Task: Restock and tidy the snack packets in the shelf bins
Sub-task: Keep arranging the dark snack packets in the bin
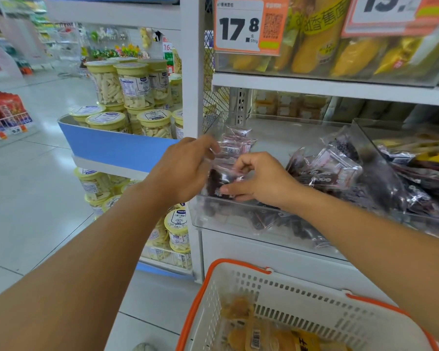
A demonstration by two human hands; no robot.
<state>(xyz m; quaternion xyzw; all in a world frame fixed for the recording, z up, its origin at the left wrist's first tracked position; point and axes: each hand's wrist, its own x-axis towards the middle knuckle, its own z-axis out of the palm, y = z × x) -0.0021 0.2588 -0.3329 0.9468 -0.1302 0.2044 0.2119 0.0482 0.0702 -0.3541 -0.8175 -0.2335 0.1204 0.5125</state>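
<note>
Lowest in view sits a white basket with orange packets inside. Above it, both hands meet at the clear bin's left end: the right hand pinches a dark snack packet, the left hand curls on its left edge. Loose packets lie heaped to the right, nearer the right hand.

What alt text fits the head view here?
Both hands, left hand and right hand, hold a dark snack packet at the left end of a clear shelf bin of similar packets. An orange-rimmed white basket with yellow packets sits below.
</note>
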